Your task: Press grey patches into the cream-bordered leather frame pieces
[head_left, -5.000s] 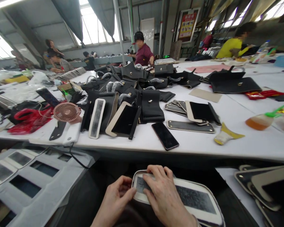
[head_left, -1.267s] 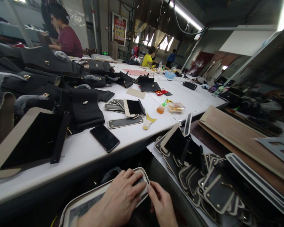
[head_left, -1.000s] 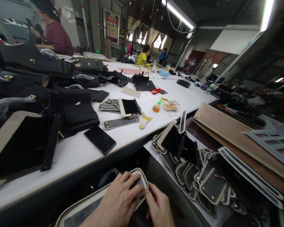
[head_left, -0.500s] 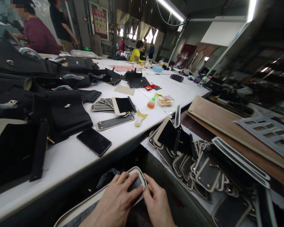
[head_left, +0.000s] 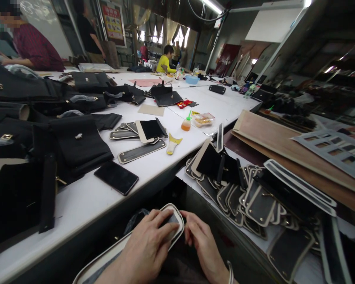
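Both hands on the rounded end of a cream-edged panel

Down at about 6 o'clock in the head view, the long cream-edged panel [head_left: 177, 215] lies on the person's lap below the table edge, running from 7 o'clock up to its rounded end just below the middle. The left hand [head_left: 148, 246] lies flat over that end, fingers spread and pressing on the dark centre strip, so most of the panel's end is covered. The right hand [head_left: 202, 244] sits just beside it at 5 o'clock, fingers curled loosely, its fingertips touching the panel's right rim; whether it pinches the edge cannot be told.

From the left, at 9 o'clock, black bag pieces [head_left: 77, 142] with small metal clasps are heaped on the white table [head_left: 85, 201]. A dark phone [head_left: 116, 177] lies flat near the table's front edge, at about 10 o'clock from the hands. Farther in, at 12 o'clock, a long strip [head_left: 142, 150] with cream border lies beside a yellow-and-white tube [head_left: 173, 144], with an orange bottle [head_left: 185, 124] beyond. To the right, at 3 o'clock, a pile of small cream-edged black pieces [head_left: 248, 197] spreads over a lower surface, well apart from the hands. At 11 o'clock a person in a dark red top [head_left: 32, 47] sits at the table's far side
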`<state>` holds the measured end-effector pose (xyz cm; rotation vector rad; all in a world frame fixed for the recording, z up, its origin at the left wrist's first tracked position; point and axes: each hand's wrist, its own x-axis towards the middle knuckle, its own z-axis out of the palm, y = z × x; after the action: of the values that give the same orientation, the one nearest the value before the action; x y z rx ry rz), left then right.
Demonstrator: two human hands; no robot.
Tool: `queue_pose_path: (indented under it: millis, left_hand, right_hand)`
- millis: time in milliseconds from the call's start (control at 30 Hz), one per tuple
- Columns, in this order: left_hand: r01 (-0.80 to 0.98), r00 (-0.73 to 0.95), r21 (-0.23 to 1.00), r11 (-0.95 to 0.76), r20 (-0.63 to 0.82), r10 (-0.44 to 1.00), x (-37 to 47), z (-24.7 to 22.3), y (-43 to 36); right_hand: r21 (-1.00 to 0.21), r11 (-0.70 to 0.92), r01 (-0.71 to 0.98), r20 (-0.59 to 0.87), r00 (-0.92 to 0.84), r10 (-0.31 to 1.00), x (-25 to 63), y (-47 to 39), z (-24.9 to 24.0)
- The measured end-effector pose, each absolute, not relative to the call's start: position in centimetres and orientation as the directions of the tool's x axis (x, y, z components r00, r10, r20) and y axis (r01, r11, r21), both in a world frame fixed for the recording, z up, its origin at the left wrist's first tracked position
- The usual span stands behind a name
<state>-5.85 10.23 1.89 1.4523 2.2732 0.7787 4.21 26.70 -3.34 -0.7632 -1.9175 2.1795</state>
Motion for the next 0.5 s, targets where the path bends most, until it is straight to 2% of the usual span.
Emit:
queue_pose_path:
  millis: [167, 233, 333, 400, 500]
  left_hand:
    - [0.741, -0.398, 0.55, 0.386, -0.104, 0.911, -6.2, 2.8, 10.2]
    - [0.742, -0.404, 0.54, 0.396, -0.11, 0.908, -6.3, 2.8, 10.2]
    - [0.754, -0.405, 0.539, 0.376, -0.069, 0.912, -6.2, 2.6, 10.2]
    - [0.759, -0.404, 0.539, 0.365, -0.049, 0.914, -6.0, 2.4, 10.3]
    - [0.75, -0.417, 0.535, 0.389, -0.075, 0.906, -5.8, 2.3, 10.4]
  right_hand:
    - [-0.959, -0.117, 0.258, -0.283, -0.855, 0.435, 4.1, 27.1, -3.2]
    - [-0.955, -0.165, 0.248, -0.297, -0.826, 0.479, 4.1, 27.3, -4.2]
    - [-0.864, -0.461, 0.201, -0.439, -0.75, 0.495, 4.1, 27.3, -7.2]
    - [-0.711, -0.67, 0.214, -0.578, -0.721, 0.383, 4.0, 26.7, -9.8]
    - [-0.519, -0.795, 0.313, -0.687, -0.706, 0.171, 3.5, 24.7, -13.3]
